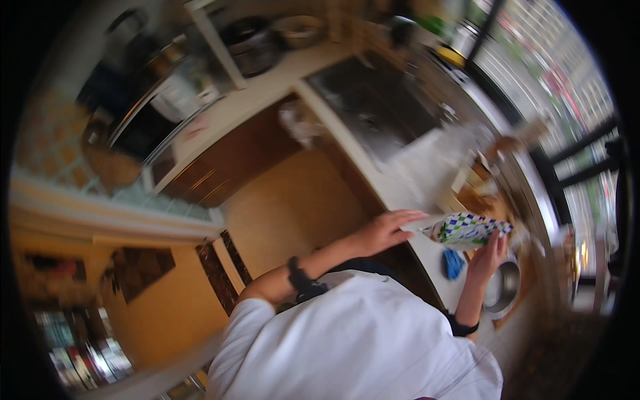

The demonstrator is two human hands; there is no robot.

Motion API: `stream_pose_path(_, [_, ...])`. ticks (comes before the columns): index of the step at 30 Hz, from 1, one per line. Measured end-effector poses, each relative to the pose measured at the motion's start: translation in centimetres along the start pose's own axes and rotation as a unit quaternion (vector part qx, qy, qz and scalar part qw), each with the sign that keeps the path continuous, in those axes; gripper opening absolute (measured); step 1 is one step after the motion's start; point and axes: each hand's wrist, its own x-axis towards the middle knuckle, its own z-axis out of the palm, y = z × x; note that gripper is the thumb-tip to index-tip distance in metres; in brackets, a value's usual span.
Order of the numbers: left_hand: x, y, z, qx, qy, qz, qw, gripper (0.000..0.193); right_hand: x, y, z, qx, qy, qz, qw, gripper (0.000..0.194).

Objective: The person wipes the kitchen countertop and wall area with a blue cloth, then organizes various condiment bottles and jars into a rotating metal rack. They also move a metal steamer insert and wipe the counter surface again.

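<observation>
A soft plastic packet [465, 230] with a blue, green and white check pattern is in my right hand [490, 255], whose fingers and thumb hold its right end above the counter. My left hand [390, 231] is to the left of the packet, fingers extended and apart, holding nothing. Between its fingertips and the packet there seems to be a small gap, though blur makes this hard to tell. Below the packet, a crumpled blue cloth or bag [452, 263] lies on the pale counter [425, 250]. A round metal bowl [503, 285] stands near my right wrist.
A dark sink [370, 105] is set in the counter ahead, with clear plastic sheeting [425, 160] near it. Beyond the packet sits an open box [472, 190] with brownish contents. Windows run along the right. Brown cabinets [235, 165] and a rice cooker-like pot [252, 47] are at the left.
</observation>
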Motion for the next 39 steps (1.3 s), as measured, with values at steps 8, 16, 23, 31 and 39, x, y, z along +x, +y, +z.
stream_pose_path(8, [-9.9, -3.4, -16.4, -0.13, 0.238, -0.106, 0.957, 0.025, -8.9, 13.0, 23.4, 0.032, -0.158, 0.142, 0.977, 0.017])
stream_pose_path(16, [-15.7, -6.7, -24.8, -0.154, 0.393, -0.12, 0.899, 0.027, -11.4, 19.2, 35.1, 0.046, -0.237, 0.255, 0.936, 0.017])
stream_pose_path(23, [-17.1, -12.0, -33.0, -0.149, 0.449, -0.176, 0.863, 0.02, -10.6, 25.0, 43.6, 0.053, -0.307, 0.302, 0.901, 0.019])
stream_pose_path(31, [-14.3, -17.2, -45.4, -0.275, 0.527, -0.159, 0.788, 0.027, -5.4, 32.7, 56.2, 0.086, -0.337, 0.351, 0.869, 0.017])
stream_pose_path(39, [-11.0, -21.4, -55.6, -0.095, 0.552, -0.199, 0.804, 0.026, -1.9, 38.8, 65.5, 0.083, -0.338, 0.35, 0.87, 0.014])
